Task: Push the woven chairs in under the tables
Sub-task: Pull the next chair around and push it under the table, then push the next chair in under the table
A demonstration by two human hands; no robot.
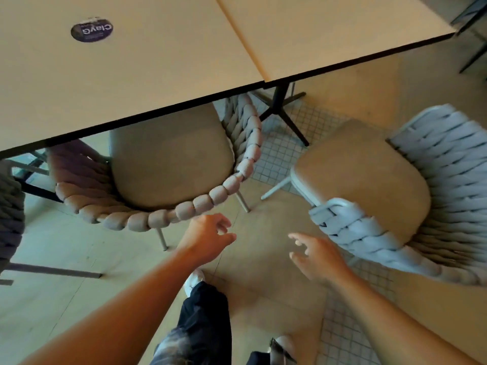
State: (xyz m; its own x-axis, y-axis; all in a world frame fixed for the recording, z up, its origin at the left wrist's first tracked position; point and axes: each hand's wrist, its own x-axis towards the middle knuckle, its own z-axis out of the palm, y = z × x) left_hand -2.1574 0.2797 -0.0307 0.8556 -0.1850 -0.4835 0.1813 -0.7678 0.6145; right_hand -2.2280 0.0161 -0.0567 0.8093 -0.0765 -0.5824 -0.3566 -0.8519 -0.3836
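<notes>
A pinkish woven chair sits partly under the left beige table, its tan seat half hidden by the tabletop. My left hand hovers just below its braided back rim, fingers apart, touching nothing. A grey-white woven chair stands out from the right table, turned at an angle, its tan cushion fully exposed. My right hand is open, a short way left of that chair's braided arm, apart from it.
A dark round sticker lies on the left table. The black cross-shaped table base stands between the two chairs. A dark woven chair is at the left edge. My legs and white shoe are below, on tiled floor.
</notes>
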